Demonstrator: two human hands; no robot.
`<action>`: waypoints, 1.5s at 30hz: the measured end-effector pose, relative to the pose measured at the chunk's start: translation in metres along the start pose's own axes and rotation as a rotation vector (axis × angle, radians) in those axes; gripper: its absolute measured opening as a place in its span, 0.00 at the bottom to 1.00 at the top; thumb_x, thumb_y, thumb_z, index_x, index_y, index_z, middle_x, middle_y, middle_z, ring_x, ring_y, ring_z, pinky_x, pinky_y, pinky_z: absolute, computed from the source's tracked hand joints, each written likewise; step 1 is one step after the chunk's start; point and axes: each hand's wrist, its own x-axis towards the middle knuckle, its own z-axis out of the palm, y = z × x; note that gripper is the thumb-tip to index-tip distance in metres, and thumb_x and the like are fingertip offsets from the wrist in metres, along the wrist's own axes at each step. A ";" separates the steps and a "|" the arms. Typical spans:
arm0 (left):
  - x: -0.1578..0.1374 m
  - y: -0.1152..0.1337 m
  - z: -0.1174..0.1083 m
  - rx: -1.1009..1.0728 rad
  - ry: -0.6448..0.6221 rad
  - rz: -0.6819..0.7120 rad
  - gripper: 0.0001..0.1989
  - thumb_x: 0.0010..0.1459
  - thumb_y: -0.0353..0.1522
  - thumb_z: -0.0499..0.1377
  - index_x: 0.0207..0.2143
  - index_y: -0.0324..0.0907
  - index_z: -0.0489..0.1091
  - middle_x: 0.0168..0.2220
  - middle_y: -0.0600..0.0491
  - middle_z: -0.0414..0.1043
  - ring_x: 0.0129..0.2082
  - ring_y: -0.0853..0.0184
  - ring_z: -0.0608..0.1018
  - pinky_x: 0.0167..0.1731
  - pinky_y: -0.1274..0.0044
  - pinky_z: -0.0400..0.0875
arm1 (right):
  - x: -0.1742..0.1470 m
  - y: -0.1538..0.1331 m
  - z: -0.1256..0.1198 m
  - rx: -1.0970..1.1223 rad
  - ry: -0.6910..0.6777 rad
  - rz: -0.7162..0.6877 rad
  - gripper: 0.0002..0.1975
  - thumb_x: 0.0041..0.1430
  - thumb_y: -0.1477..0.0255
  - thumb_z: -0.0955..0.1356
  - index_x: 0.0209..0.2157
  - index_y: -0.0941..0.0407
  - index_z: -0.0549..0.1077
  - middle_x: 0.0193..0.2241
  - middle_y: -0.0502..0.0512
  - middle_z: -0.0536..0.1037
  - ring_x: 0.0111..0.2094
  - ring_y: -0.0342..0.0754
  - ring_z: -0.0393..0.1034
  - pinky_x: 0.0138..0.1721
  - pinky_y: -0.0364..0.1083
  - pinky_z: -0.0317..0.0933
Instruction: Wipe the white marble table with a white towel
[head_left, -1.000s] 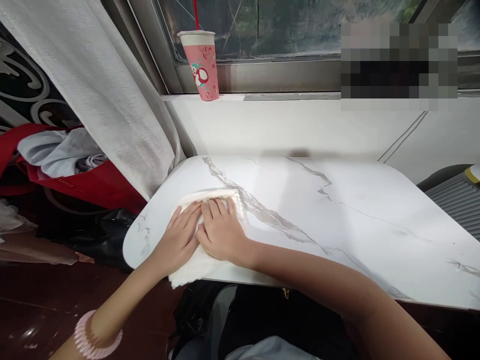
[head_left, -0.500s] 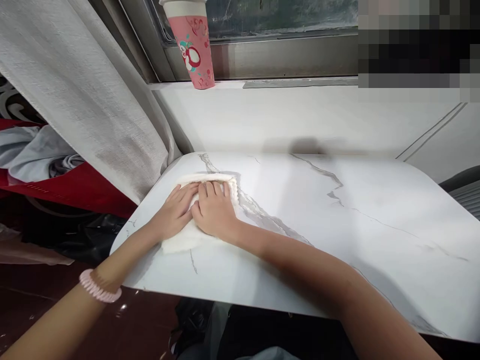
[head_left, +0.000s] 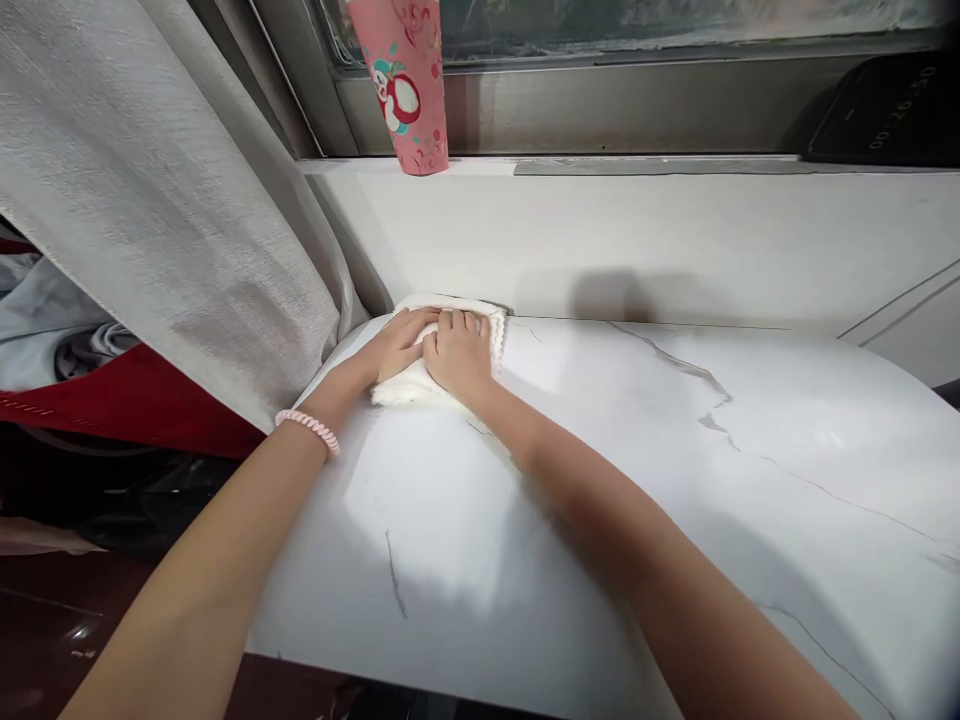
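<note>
A cream-white cloth [head_left: 420, 388] lies flat at the back left of the white marble-patterned table [head_left: 435, 520], its top edge against the wall. My left hand [head_left: 396, 345] rests on the cloth's left part, fingers stretched out toward the upper right. Beside it, my right hand [head_left: 459, 355] presses on the middle of the same cloth with its fingers lying forward. The thumbs are close together. Both hands are open on top of the cloth, not wrapped round it. A pink coil band [head_left: 307, 430] circles my left wrist.
On the windowsill [head_left: 480, 170] stands a pink patterned cup [head_left: 409, 100]. A dark phone [head_left: 885, 110] showing digits leans at the right. The pale curtain [head_left: 210, 230] hangs along the table's left edge, with a red bag [head_left: 142, 405] of clothes behind it.
Both hands have slid the cloth away from me, from the left middle of the table to its back edge by the wall. The view has shifted slightly.
</note>
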 end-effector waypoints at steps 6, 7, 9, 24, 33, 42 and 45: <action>0.004 -0.030 -0.010 0.014 -0.005 0.003 0.27 0.61 0.40 0.44 0.60 0.43 0.61 0.64 0.46 0.61 0.64 0.58 0.62 0.66 0.64 0.48 | 0.023 -0.012 0.020 -0.030 0.031 -0.013 0.20 0.66 0.72 0.56 0.52 0.66 0.70 0.51 0.69 0.73 0.54 0.61 0.62 0.62 0.62 0.45; 0.001 -0.034 -0.012 0.024 -0.015 -0.006 0.27 0.62 0.41 0.43 0.60 0.42 0.60 0.64 0.46 0.60 0.65 0.58 0.61 0.66 0.63 0.47 | 0.025 -0.016 0.023 -0.028 0.031 -0.021 0.20 0.66 0.71 0.56 0.52 0.66 0.70 0.51 0.69 0.73 0.54 0.61 0.62 0.61 0.62 0.45; -0.009 -0.041 -0.017 0.044 -0.037 -0.032 0.29 0.62 0.42 0.43 0.61 0.40 0.58 0.65 0.44 0.58 0.66 0.57 0.59 0.66 0.61 0.46 | 0.025 -0.025 0.028 -0.017 0.014 -0.038 0.20 0.66 0.71 0.57 0.52 0.67 0.69 0.51 0.70 0.73 0.55 0.61 0.62 0.62 0.62 0.44; -0.134 -0.003 -0.033 0.103 -0.017 -0.124 0.29 0.66 0.44 0.40 0.65 0.43 0.54 0.67 0.46 0.54 0.67 0.57 0.56 0.67 0.59 0.41 | -0.055 -0.086 0.011 0.122 -0.091 -0.175 0.25 0.67 0.68 0.58 0.59 0.70 0.64 0.57 0.71 0.68 0.60 0.62 0.57 0.64 0.62 0.41; -0.223 0.057 -0.029 0.177 0.012 -0.196 0.28 0.67 0.41 0.40 0.67 0.46 0.46 0.68 0.48 0.51 0.68 0.59 0.55 0.67 0.60 0.41 | -0.131 -0.109 -0.023 0.164 -0.217 -0.322 0.29 0.67 0.67 0.57 0.62 0.73 0.59 0.62 0.73 0.62 0.63 0.63 0.53 0.66 0.63 0.40; -0.256 0.109 -0.017 0.250 0.014 -0.221 0.29 0.68 0.37 0.39 0.69 0.49 0.38 0.69 0.48 0.49 0.67 0.55 0.55 0.66 0.57 0.42 | -0.170 -0.103 -0.051 0.197 -0.296 -0.413 0.29 0.68 0.68 0.55 0.63 0.74 0.56 0.64 0.72 0.59 0.65 0.62 0.49 0.67 0.62 0.37; -0.253 0.108 -0.017 0.250 -0.009 -0.223 0.29 0.68 0.37 0.39 0.69 0.50 0.36 0.69 0.48 0.49 0.67 0.55 0.55 0.66 0.56 0.42 | -0.168 -0.101 -0.050 0.191 -0.300 -0.418 0.30 0.68 0.68 0.55 0.63 0.74 0.56 0.64 0.73 0.59 0.65 0.62 0.49 0.67 0.63 0.37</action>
